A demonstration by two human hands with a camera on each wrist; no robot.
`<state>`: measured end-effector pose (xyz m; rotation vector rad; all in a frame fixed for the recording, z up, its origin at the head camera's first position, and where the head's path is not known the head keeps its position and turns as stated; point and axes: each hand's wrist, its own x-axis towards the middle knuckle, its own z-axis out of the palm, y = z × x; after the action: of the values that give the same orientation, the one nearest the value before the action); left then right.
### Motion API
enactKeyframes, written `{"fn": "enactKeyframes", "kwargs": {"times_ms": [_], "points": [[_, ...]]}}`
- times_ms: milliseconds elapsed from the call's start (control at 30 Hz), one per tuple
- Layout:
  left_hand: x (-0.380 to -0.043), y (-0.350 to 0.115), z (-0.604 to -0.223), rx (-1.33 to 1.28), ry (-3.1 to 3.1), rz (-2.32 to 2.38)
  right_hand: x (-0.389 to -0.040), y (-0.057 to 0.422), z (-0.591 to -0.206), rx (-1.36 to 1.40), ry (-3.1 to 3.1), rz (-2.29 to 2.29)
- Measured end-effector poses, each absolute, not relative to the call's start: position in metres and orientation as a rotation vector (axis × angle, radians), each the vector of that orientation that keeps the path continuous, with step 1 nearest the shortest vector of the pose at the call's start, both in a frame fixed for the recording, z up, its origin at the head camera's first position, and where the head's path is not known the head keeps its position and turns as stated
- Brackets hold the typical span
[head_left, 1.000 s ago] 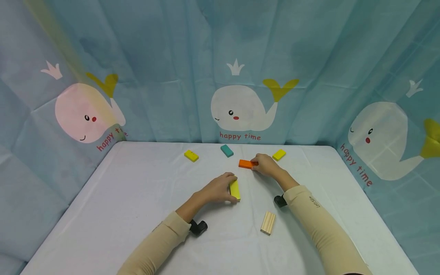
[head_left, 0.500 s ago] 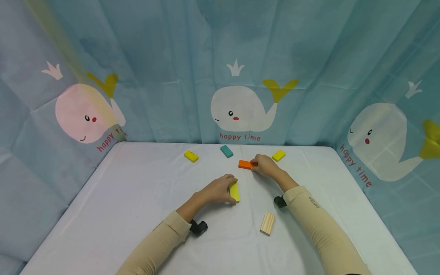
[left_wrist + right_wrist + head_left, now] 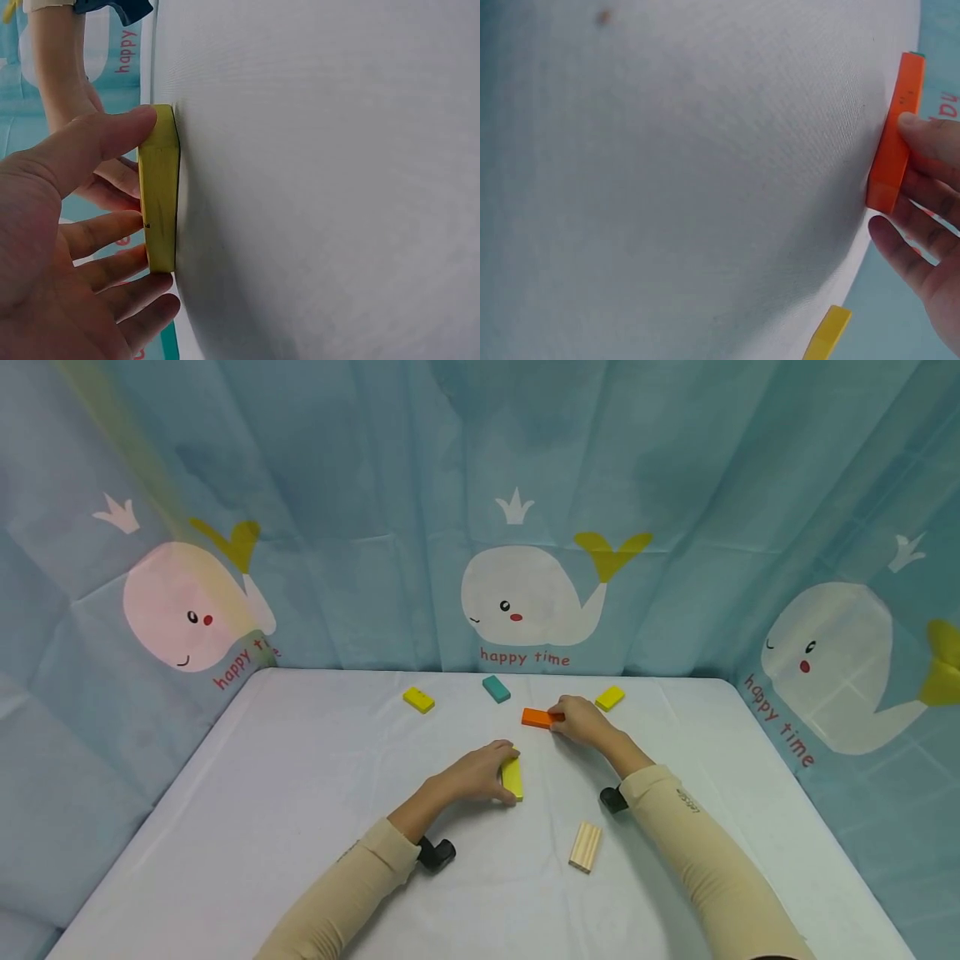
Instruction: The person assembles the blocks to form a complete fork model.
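Note:
In the head view my left hand (image 3: 474, 774) holds a yellow rectangular block (image 3: 513, 781) near the middle of the white table, thumb at the near end and fingers at the far end. The left wrist view shows the thumb on one end of that block (image 3: 160, 202), its lower face close to the cloth. Farther back and to the right, my right hand (image 3: 583, 720) pinches the right end of an orange block (image 3: 535, 718). From the right wrist, the thumb presses the side of the orange block (image 3: 891, 150), with other fingers partly behind it.
Behind the hands lie a teal block (image 3: 497, 688), a yellow block (image 3: 418, 700) at left and another yellow block (image 3: 610, 697) at right. A grooved, plain wood piece (image 3: 585, 847) lies nearer, between the forearms. A blue whale-print curtain (image 3: 360, 610) borders the table (image 3: 300, 793).

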<state>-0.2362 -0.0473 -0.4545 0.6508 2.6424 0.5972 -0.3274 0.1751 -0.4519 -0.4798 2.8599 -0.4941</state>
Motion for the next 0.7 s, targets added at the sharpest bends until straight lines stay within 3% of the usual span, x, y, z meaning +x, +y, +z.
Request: {"fn": "enactKeyframes", "kwargs": {"times_ms": [700], "points": [[-0.2355,-0.0476,-0.4548,0.65,2.652,0.565,-0.3271,0.1742,-0.4511,-0.478,2.851,-0.483]]}}
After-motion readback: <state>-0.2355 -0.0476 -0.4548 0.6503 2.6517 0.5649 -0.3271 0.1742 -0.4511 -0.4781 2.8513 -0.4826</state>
